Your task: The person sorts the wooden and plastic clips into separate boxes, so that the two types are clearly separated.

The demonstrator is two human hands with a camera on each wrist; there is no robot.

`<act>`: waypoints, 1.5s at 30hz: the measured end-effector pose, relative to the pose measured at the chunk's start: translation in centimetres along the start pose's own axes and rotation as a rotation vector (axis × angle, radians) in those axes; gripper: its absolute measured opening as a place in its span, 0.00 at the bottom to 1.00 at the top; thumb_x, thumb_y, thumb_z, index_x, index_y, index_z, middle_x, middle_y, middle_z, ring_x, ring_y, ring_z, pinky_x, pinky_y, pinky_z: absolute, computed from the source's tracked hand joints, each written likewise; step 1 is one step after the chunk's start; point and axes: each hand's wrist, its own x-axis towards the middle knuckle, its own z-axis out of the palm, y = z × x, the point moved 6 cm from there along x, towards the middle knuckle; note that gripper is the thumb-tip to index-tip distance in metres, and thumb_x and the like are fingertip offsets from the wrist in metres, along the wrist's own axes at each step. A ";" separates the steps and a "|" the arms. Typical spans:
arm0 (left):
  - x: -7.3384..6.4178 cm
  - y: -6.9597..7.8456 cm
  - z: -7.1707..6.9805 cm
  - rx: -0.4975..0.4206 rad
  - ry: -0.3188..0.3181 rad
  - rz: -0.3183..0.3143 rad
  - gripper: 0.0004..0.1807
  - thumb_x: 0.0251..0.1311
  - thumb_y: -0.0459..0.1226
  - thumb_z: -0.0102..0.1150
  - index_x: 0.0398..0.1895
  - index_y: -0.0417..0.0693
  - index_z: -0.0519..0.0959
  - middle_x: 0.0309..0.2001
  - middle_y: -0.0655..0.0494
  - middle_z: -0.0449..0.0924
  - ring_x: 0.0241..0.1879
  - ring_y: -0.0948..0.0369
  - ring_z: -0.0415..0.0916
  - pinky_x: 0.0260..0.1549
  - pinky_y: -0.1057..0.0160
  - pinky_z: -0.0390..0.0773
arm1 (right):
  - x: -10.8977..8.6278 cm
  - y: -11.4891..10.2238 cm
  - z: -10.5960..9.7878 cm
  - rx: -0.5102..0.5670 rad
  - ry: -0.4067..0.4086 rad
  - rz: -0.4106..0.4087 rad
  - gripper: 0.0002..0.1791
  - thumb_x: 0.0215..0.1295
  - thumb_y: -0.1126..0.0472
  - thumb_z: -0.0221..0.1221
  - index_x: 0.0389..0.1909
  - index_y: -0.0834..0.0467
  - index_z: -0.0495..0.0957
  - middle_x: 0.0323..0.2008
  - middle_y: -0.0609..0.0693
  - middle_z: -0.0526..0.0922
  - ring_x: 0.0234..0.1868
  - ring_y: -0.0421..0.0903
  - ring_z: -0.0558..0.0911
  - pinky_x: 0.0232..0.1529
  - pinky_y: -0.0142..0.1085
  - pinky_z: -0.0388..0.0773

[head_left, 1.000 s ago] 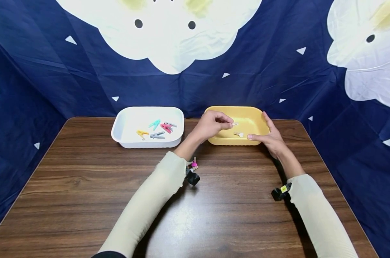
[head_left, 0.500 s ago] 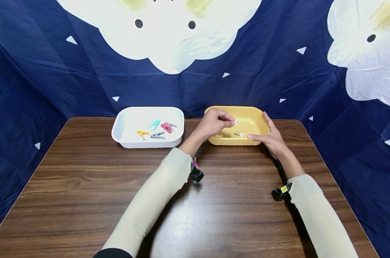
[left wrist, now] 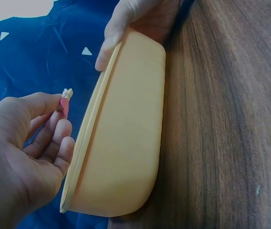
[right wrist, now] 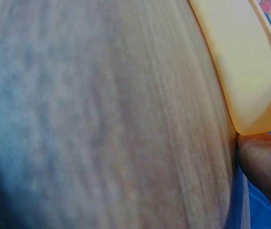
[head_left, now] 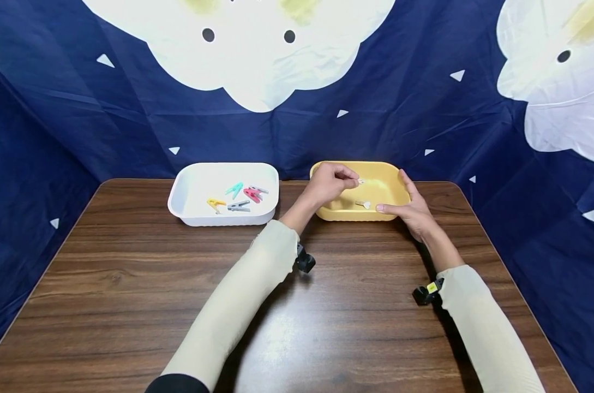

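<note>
My left hand (head_left: 331, 183) pinches a small wooden clothespin (left wrist: 66, 101) with a reddish-pink decoration between thumb and fingertips. It hovers over the yellow bin (left wrist: 125, 124), near the rim. Inside the bin lies another mini clothespin (head_left: 363, 204) with a white heart. At the bin's right end, my right hand (head_left: 414, 213) holds the wall, thumb over the front rim and fingers spread along the side. The right wrist view shows only part of that hand (right wrist: 266, 160) against the bin's lower corner.
Left of the yellow bin stands a white bin (head_left: 223, 218) holding several plastic clothespins, among them a teal one (head_left: 234, 190), a red one (head_left: 252, 195) and a yellow one (head_left: 215, 204). Both bins sit at the back of the wooden table (head_left: 105, 284), before a blue curtain (head_left: 130, 125).
My left hand has shifted slightly right and away from me, still pinching the clothespin. Its forearm now hides the pink-heart clothespins lying on the table. The right hand stays put.
</note>
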 end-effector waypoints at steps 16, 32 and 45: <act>0.3 0.1 -0.5 0.012 0.023 -0.020 0.06 0.73 0.35 0.75 0.47 0.42 0.94 0.42 0.51 0.93 0.36 0.65 0.80 0.36 0.68 0.83 | -0.1 -0.2 0.1 0.002 0.000 -0.003 0.72 0.66 0.68 0.78 0.95 0.38 0.37 0.95 0.40 0.38 0.93 0.47 0.48 0.93 0.46 0.49; -0.8 0.7 -0.6 0.009 -0.047 0.037 0.05 0.72 0.33 0.76 0.45 0.41 0.94 0.45 0.47 0.94 0.38 0.67 0.81 0.41 0.72 0.79 | 0.0 -0.1 0.2 0.023 -0.004 0.011 0.71 0.67 0.69 0.77 0.95 0.36 0.37 0.95 0.40 0.37 0.93 0.48 0.49 0.92 0.43 0.52; -2.6 1.3 -0.6 0.015 -0.142 0.085 0.05 0.72 0.32 0.75 0.45 0.39 0.95 0.44 0.47 0.94 0.38 0.67 0.79 0.39 0.71 0.78 | 0.0 -0.1 0.2 0.027 -0.011 0.006 0.71 0.68 0.69 0.77 0.95 0.36 0.37 0.95 0.40 0.36 0.93 0.49 0.51 0.91 0.41 0.55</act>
